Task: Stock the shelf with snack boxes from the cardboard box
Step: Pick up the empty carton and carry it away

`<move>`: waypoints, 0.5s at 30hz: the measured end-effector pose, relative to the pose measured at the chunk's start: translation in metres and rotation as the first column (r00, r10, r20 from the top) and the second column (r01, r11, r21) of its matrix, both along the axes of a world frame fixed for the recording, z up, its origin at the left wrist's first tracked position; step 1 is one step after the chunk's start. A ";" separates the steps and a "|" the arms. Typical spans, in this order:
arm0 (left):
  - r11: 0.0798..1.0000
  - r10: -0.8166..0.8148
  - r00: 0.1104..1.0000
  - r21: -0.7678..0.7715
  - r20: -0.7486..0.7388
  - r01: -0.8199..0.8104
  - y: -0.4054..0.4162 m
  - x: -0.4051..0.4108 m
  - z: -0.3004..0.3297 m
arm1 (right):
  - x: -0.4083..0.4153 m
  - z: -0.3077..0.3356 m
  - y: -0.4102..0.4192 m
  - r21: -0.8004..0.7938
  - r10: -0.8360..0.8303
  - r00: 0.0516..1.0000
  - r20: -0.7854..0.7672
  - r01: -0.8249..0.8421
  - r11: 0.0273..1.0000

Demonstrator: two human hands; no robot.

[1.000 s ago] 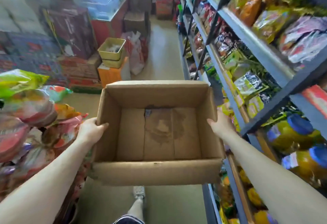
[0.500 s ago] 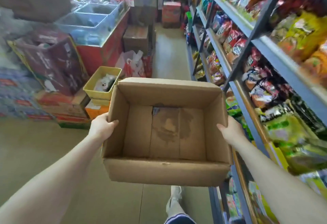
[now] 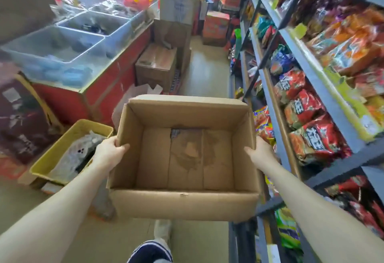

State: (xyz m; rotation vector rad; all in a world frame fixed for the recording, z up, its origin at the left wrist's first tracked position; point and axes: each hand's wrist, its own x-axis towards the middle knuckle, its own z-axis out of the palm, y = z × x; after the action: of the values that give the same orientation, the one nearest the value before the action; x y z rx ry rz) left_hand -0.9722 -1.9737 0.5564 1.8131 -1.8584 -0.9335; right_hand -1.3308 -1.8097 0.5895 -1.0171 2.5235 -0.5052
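Observation:
An open brown cardboard box [image 3: 182, 202] is held in front of me at waist height, and its inside is empty with a stained bottom. My left hand [image 3: 110, 151] grips the box's left wall with the thumb over the rim. My right hand [image 3: 260, 152] grips the right wall the same way. A grey metal shelf [image 3: 276, 125] runs along my right side, packed with red, orange and blue snack bags [image 3: 307, 121]. No snack boxes are visible in the cardboard box.
A yellow bin [image 3: 68, 150] with plastic bags sits on the floor at left. A red chest freezer [image 3: 83, 96] with clear lids stands behind it. Stacked cartons [image 3: 158, 65] narrow the aisle ahead. My shoe [image 3: 163, 229] shows below the box.
I have walked forward along the aisle carrying the box. The bagged snacks at left dropped out of view, and the yellow bin and freezer came closer. Both hands kept their grip.

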 end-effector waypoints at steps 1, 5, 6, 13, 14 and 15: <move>1.000 0.005 1.000 0.003 -0.010 -0.005 -0.028 -0.015 -0.002 | -0.016 -0.003 -0.031 -0.007 0.005 1.000 -0.001 -0.005 1.000; 1.000 0.017 0.998 0.014 -0.063 -0.016 -0.143 -0.072 -0.003 | -0.072 -0.015 -0.153 -0.061 -0.021 0.998 0.064 0.025 0.998; 1.000 0.017 0.997 0.026 -0.072 -0.015 -0.173 -0.085 0.001 | -0.084 -0.014 -0.183 -0.068 -0.028 0.996 0.080 0.033 0.997; 0.994 0.088 0.989 0.069 -0.119 -0.080 -0.356 -0.164 0.016 | -0.172 -0.007 -0.371 -0.058 -0.019 1.000 0.022 0.020 0.998; 0.994 0.100 0.988 0.062 -0.118 -0.093 -0.377 -0.176 0.016 | -0.184 -0.008 -0.395 -0.058 -0.007 1.000 0.023 0.009 0.998; 0.992 0.117 0.986 0.061 -0.119 -0.110 -0.398 -0.189 0.015 | -0.197 -0.011 -0.419 -0.063 0.010 1.000 0.029 -0.008 0.998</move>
State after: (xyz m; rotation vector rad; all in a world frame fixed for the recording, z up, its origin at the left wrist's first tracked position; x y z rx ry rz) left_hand -1.1608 -2.3717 0.5712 1.8283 -1.6534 -1.0377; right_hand -1.5283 -2.2291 0.5784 -1.0354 2.4905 -0.5966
